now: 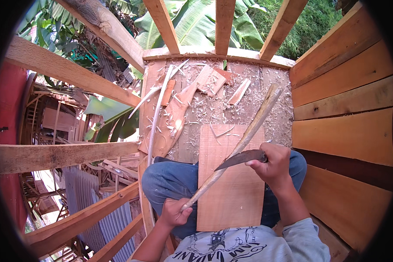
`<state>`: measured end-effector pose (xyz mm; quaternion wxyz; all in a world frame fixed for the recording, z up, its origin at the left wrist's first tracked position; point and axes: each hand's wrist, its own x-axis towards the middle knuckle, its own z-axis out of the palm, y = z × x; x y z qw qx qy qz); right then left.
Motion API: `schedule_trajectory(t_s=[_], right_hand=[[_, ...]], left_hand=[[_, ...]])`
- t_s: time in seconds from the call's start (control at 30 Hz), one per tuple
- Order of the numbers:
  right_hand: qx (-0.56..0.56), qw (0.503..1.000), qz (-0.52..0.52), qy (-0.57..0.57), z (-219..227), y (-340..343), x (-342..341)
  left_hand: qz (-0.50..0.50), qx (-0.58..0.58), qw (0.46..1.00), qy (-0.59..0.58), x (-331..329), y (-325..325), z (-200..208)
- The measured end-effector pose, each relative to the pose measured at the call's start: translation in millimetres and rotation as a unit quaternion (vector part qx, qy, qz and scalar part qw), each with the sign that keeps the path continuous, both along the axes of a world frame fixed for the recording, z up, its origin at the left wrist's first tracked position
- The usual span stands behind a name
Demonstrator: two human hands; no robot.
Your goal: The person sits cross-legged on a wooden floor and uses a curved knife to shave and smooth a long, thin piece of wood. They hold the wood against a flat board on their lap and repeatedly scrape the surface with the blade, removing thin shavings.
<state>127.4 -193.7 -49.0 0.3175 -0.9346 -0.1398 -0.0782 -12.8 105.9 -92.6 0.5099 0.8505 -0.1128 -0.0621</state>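
My left hand (176,212) is closed around the lower end of a long wooden stick (256,119), which slants up and away to the right. In my right hand (273,162) is a knife (240,159) with a broad dark blade, its handle wrapped by my fingers. The blade lies across the stick near its middle, pointing left; I cannot tell whether its edge bites into the wood. Beneath both, a flat rectangular board (232,192) rests on my lap, between my bent knees in blue jeans.
Shavings and wood offcuts (212,81) litter the plank floor (244,114) ahead. Long thin strips (158,111) and a curved plank piece (175,117) lie at the left. A plank wall (343,126) stands close on my right; wooden rails (65,156) run along the left, with corrugated sheets (81,196) below.
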Motion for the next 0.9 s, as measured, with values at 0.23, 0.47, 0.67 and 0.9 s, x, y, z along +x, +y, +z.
schedule_trajectory(t_s=[0.23,0.47,0.67,0.9], right_hand=[[0.038,0.999,0.017,-0.011,-9,16,-8],[0.048,0.998,0.007,-0.031,-5,7,0],[0.037,0.989,0.13,-0.06,-2,26,-11],[0.045,0.976,0.202,-0.071,-7,36,-14]], left_hand=[[-0.014,-0.016,1.0,0.021,2,0,3],[-0.015,-0.007,1.0,-0.005,3,-1,0],[-0.012,0.002,0.999,-0.03,1,-1,3],[-0.008,0.002,1.0,-0.017,-1,-2,2]])
